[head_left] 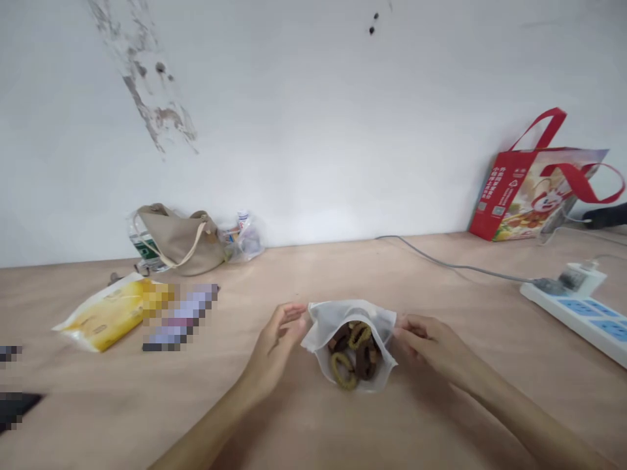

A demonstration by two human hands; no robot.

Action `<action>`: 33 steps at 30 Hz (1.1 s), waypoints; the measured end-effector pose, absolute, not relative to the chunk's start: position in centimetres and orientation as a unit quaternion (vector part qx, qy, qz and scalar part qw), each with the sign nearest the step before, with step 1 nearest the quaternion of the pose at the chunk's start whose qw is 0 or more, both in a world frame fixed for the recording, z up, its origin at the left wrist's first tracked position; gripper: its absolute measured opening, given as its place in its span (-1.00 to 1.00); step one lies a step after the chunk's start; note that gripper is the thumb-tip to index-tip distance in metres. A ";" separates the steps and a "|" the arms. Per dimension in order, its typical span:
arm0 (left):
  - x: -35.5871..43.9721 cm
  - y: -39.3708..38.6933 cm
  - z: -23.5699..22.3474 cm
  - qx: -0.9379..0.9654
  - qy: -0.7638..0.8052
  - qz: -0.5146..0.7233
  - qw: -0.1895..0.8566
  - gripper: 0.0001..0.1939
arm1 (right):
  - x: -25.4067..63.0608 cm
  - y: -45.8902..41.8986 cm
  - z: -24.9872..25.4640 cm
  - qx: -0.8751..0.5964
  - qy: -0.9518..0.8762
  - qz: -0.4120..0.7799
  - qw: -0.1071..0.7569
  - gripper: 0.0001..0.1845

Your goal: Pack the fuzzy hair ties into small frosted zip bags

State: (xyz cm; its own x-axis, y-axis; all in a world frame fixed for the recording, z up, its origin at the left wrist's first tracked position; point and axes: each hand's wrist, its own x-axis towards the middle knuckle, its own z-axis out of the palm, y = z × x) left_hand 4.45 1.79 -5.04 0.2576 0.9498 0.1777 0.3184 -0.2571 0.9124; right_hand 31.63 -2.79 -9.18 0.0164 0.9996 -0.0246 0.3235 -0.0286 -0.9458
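A frosted white plastic pouch (pixel 323 326) rests on the table in front of me, its mouth gaping towards me. Inside it lie several hair ties: dark brown ones (pixel 365 362) and olive-yellow ones (pixel 344 372). My left hand (pixel 279 336) is at the pouch's left side, thumb and forefinger apart, fingertips close to its upper left corner. On the other side, my right hand (pixel 426 336) has curled fingers and thumb at the pouch's right edge. Its lower fingers are partly hidden.
At left lie a yellow-and-white packet (pixel 120 310) and a blurred-out purplish object (pixel 189 316). A beige bag (pixel 183 238) and a clear plastic bag (pixel 247 241) sit by the wall. A red shopping bag (pixel 529 192) and a power strip (pixel 582 313) with a grey cable (pixel 441 263) are at right.
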 end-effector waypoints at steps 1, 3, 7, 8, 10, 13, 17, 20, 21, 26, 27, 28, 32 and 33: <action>4.3 2.2 -5.0 0.660 0.495 0.401 0.399 -0.71 | 31.8 -2.8 -9.3 -0.597 -0.569 0.406 0.394 -0.69; 4.4 2.8 -5.2 0.633 0.526 0.370 0.431 -0.67 | 31.6 -2.7 -9.5 -0.610 -0.578 0.396 0.370 -0.64; 5.1 3.4 -5.9 0.624 0.518 0.312 0.495 -0.65 | 30.3 -2.4 -9.4 -0.614 -0.600 0.377 0.349 -0.62; 5.3 3.4 -6.1 0.624 0.515 0.310 0.499 -0.65 | 29.9 -2.3 -9.4 -0.613 -0.604 0.372 0.347 -0.62; 5.5 3.4 -6.4 0.624 0.512 0.305 0.505 -0.66 | 29.1 -2.1 -9.5 -0.612 -0.612 0.361 0.346 -0.65; 5.6 3.1 -6.6 0.622 0.513 0.301 0.509 -0.68 | 28.1 -2.0 -9.8 -0.610 -0.622 0.342 0.353 -0.72; 5.8 2.8 -6.3 0.631 0.501 0.312 0.504 -0.70 | 27.1 -1.6 -9.8 -0.596 -0.630 0.311 0.388 -0.74; 5.7 2.5 -5.6 0.648 0.483 0.347 0.476 -0.69 | 27.0 -1.2 -9.1 -0.574 -0.640 0.279 0.429 -0.76; 5.5 2.3 -5.4 0.660 0.470 0.367 0.457 -0.70 | 27.2 -1.1 -8.8 -0.564 -0.644 0.266 0.443 -0.77; 3.9 1.5 -5.6 0.728 0.393 0.409 0.385 -0.74 | 28.0 -1.8 -8.5 -0.522 -0.669 0.230 0.476 -0.85; 3.6 1.3 -5.9 0.734 0.389 0.400 0.387 -0.75 | 28.0 -2.1 -8.7 -0.517 -0.672 0.237 0.474 -0.84; 3.4 1.2 -6.2 0.737 0.390 0.390 0.391 -0.75 | 27.9 -2.3 -9.0 -0.513 -0.675 0.245 0.470 -0.82; 3.3 1.1 -6.9 0.733 0.399 0.379 0.400 -0.74 | 27.3 -2.8 -9.7 -0.511 -0.672 0.272 0.463 -0.77; 3.4 1.2 -7.0 0.727 0.402 0.386 0.400 -0.74 | 27.1 -2.8 -9.8 -0.514 -0.667 0.272 0.465 -0.77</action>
State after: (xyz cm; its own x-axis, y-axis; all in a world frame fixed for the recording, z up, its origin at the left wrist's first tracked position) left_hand 3.40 1.17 -7.03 0.3784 0.8938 0.2405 0.2752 -0.3567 0.8928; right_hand 27.13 -2.76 -9.78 -0.0378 0.9394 0.3407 0.4322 0.3228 -0.8420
